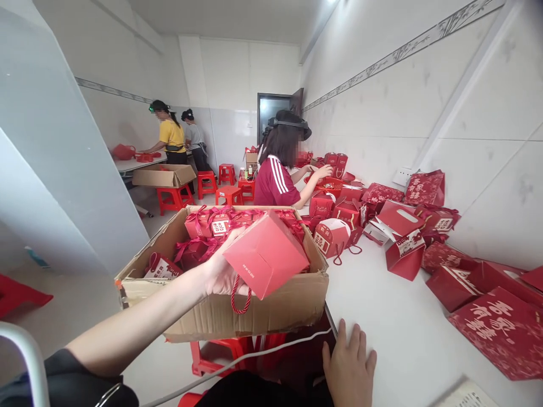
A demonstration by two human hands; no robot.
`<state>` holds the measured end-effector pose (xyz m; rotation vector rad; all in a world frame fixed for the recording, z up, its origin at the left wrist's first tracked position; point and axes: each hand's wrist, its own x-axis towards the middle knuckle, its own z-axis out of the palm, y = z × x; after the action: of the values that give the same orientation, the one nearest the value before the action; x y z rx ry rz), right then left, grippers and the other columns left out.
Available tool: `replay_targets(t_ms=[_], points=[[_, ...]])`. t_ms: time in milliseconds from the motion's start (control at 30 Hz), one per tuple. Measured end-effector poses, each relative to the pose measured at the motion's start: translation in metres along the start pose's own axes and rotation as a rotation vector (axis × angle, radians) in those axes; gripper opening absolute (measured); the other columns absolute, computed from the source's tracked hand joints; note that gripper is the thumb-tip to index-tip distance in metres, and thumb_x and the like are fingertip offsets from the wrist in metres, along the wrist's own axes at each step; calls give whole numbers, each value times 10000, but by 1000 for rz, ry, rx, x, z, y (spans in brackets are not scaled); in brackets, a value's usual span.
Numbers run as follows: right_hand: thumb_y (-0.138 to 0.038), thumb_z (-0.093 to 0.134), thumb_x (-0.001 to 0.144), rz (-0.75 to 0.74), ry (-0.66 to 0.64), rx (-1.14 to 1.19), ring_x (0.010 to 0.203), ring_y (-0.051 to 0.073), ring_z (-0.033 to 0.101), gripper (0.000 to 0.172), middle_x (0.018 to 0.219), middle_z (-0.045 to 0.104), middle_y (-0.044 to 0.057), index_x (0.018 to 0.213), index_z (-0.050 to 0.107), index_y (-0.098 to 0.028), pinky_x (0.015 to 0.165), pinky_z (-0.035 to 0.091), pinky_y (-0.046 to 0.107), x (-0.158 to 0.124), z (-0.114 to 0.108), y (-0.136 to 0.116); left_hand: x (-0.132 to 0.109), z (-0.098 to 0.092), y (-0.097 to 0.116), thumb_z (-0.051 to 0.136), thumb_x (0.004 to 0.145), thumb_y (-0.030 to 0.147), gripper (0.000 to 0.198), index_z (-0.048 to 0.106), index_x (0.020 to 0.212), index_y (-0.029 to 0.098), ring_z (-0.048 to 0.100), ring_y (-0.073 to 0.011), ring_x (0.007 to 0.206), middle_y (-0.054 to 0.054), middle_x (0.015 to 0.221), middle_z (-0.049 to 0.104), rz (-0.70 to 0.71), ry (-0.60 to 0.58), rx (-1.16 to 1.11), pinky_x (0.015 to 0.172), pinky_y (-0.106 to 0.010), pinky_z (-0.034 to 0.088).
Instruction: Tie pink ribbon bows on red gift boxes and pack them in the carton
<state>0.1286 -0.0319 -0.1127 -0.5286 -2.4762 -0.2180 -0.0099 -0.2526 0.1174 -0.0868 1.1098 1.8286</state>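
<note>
A red gift box [267, 254] with a twisted red cord handle is tilted, its bottom toward me, in front of a large cardboard carton [237, 316]. My left hand [224, 271] reaches out from the left and is closed around its side, fingers partly hidden behind it. Several small red boxes with ribbons [203, 223] lie inside the carton. My right hand [350, 362] rests palm down on the white table [365, 294] near its edge, fingers stretched and holding nothing.
More red gift boxes [492, 333] crowd the table along the wall. A co-worker in a maroon shirt [275, 181] sits beyond the carton. Red stools [229, 195] and two standing people are farther back. A white cable [254, 356] runs below the carton.
</note>
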Motion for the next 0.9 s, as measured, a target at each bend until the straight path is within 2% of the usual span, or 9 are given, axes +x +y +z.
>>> replay_targets(t_ms=[133,300,500,733,800,900], points=[[-285,270,876,-21,-23,-29,1122,426,476,518,1242,444,341,1229,458,45,873,363,566,-1,-1,2,2,4,4,392,751,692,628,585,894,112,639,-240,579,-124,703,664,-97,-80,145,424,-295,502],[-273,253,873,14,-34,-52,1142,402,459,513,1260,440,312,1226,484,18,911,339,541,-3,3,3,3,23,8,309,733,748,712,593,933,126,637,-198,565,-91,681,666,-135,-53,322,492,-311,549],[-276,276,867,14,-53,-62,1150,391,448,513,1266,434,300,1238,484,11,924,328,527,-4,4,4,5,31,10,265,765,727,692,596,956,151,644,-195,565,-67,646,660,-114,-60,355,533,-331,568],[-279,297,868,6,-51,-63,1156,397,440,508,1274,420,307,1234,488,16,926,324,530,-4,2,4,2,29,10,316,774,697,635,595,916,145,636,-187,527,-69,654,661,-86,40,333,464,-295,552],[-275,302,864,1,-49,-61,1154,396,442,503,1268,425,307,1226,495,17,923,328,529,-4,2,4,1,22,19,345,765,695,636,590,932,132,631,-188,519,-73,632,652,-5,76,326,434,-274,534],[-271,306,861,13,-34,-62,1149,392,448,495,1265,431,303,1217,499,12,924,330,530,-5,4,4,-1,-5,46,327,807,647,591,569,994,141,610,-168,484,-56,618,644,332,223,292,398,-255,509]])
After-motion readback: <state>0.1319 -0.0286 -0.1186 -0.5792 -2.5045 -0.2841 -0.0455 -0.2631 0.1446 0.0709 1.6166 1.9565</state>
